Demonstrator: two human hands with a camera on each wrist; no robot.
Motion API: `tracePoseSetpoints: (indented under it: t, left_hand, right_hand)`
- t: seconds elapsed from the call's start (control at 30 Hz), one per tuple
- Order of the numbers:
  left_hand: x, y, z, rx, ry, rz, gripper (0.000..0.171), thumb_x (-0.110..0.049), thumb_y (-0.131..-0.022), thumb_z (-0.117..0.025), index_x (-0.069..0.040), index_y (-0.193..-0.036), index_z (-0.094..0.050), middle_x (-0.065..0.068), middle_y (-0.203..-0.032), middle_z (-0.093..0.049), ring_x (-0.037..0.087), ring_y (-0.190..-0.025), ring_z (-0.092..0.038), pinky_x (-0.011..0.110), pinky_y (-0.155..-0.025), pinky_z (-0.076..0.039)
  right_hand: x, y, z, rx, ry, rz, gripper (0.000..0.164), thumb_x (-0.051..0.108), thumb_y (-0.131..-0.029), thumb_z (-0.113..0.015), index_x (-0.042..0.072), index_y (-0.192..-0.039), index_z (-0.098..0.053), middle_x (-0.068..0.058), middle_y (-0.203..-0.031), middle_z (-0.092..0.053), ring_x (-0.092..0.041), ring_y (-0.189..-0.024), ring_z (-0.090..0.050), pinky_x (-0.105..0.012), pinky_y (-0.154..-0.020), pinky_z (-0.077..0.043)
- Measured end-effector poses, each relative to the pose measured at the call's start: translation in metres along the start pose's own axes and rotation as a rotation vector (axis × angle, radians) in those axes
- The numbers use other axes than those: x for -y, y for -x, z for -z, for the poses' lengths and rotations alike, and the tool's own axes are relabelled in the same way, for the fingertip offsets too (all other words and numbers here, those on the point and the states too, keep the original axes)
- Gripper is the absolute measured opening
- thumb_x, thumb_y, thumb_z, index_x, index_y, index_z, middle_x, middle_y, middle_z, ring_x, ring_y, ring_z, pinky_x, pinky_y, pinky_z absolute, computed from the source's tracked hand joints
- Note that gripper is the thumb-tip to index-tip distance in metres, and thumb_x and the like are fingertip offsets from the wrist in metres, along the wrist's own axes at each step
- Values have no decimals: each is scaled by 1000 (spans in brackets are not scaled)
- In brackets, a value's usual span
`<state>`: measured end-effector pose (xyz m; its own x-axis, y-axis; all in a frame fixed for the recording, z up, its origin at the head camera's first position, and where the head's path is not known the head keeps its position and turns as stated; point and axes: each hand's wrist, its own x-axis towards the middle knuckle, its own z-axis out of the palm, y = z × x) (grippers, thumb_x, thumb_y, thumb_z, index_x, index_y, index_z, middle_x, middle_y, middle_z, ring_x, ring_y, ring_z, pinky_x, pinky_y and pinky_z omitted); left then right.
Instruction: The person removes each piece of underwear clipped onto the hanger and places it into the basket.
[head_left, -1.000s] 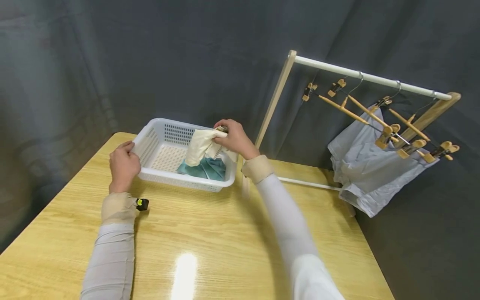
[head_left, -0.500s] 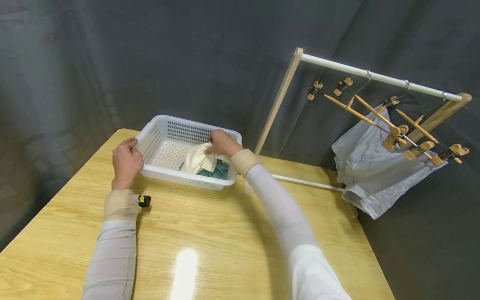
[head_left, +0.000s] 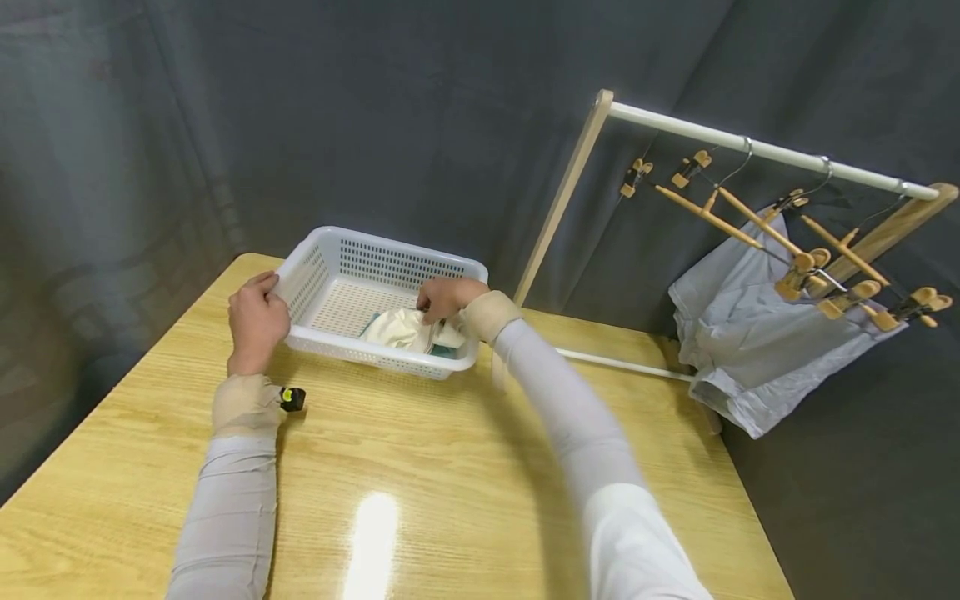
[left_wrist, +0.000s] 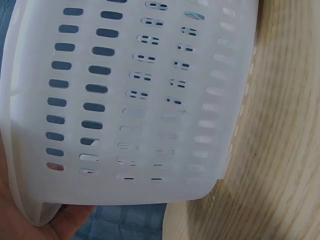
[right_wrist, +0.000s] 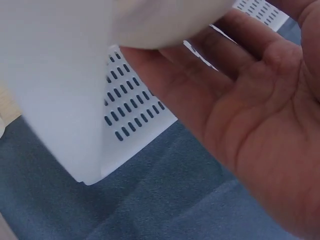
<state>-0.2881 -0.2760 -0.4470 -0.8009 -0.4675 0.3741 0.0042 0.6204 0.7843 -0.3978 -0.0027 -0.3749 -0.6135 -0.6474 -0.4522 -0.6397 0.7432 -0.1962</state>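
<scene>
My left hand (head_left: 257,321) grips the left rim of a white plastic basket (head_left: 375,353) with slotted walls; the left wrist view shows its fingers at the rim. Inside the basket's right half, my right hand (head_left: 450,297) reaches down and holds a crumpled cream cloth (head_left: 396,328) by its upper part. In the right wrist view its fingers (right_wrist: 190,82) go behind pale cloth, and the thumb tip is out of frame. Under the cream cloth, a bit of teal cloth (head_left: 444,352) shows; most of it is covered.
To the right stands a rack with a white rail (head_left: 690,129). Several wooden clip hangers (head_left: 708,215) hang on it, and grey shorts (head_left: 765,333) hang from clips. The basket rests on a wooden table (head_left: 420,467) before a dark curtain (head_left: 375,125).
My right hand has come down into the basket with the cream cloth, which now lies low and covers more of the teal cloth. My left hand keeps its grip on the rim.
</scene>
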Motion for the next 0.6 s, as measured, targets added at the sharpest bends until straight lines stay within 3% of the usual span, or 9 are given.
tracePoseSetpoints:
  t: [0.23, 0.37, 0.43, 0.6]
  left_hand:
    - [-2, 1, 1, -5, -10, 12, 43, -7, -91, -30, 2, -126, -52, 16, -133, -50, 37, -117, -47, 54, -98, -38]
    - [-5, 1, 1, 3, -9, 22, 43, -9, -91, -31, 2, -128, -51, 16, -135, -49, 36, -117, -47, 54, -98, -38]
    - [-6, 1, 2, 7, -10, 22, 43, -8, -91, -30, 2, -128, -51, 16, -135, -49, 37, -117, -47, 54, -98, -38]
    - [-5, 2, 5, 29, -22, 30, 44, -8, -92, -29, 1, -129, -50, 16, -136, -48, 38, -118, -46, 55, -98, -37]
  right_hand:
    - [0, 4, 1, 12, -31, 5, 18, 28, -86, -60, 12, -95, -62, 3, -80, -50, -9, -69, -45, -22, -59, -37]
    - [3, 8, 6, 15, 6, -17, 40, 33, -87, -57, 11, -120, -58, 1, -108, -57, -10, -89, -50, -24, -76, -43]
    - [5, 10, 8, 12, 24, -27, 48, 35, -88, -56, 11, -130, -52, 0, -123, -54, -11, -99, -49, -26, -85, -43]
    - [8, 14, 10, -1, 53, -27, 47, 35, -89, -55, 12, -130, -53, -1, -126, -53, -13, -104, -49, -28, -88, -43]
